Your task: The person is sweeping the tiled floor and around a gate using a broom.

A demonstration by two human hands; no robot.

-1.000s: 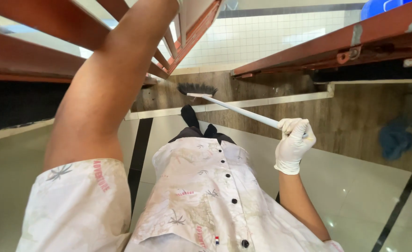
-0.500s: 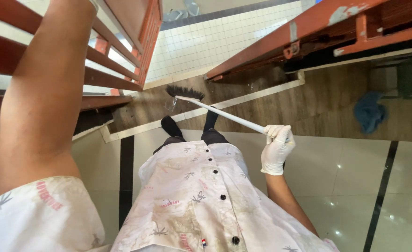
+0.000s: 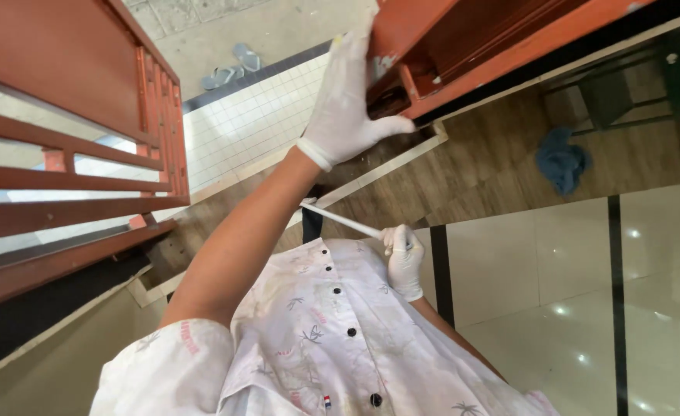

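Observation:
My left hand (image 3: pixel 347 108), in a white glove, is raised and laid flat against the edge of a red-brown wooden door (image 3: pixel 471 46), fingers spread. My right hand (image 3: pixel 405 262), also gloved, is held low against my white patterned shirt (image 3: pixel 332 347) and grips the thin white handle of a brush (image 3: pixel 344 221). The handle runs up and left behind my left forearm, so the brush head is hidden.
A second red-brown slatted door leaf (image 3: pixel 70 92) stands at the left. Between the leaves lie a white tiled threshold (image 3: pixel 240 123) and a pair of slippers (image 3: pixel 232 65). A blue cloth (image 3: pixel 562 162) lies on the wood floor near a dark stool (image 3: pixel 609 96). Glossy tiles (image 3: pixel 586 308) cover the right.
The view has swung towards the doorway. My left hand has come into sight on the door's edge. The brush head, seen before, is now hidden behind my left forearm.

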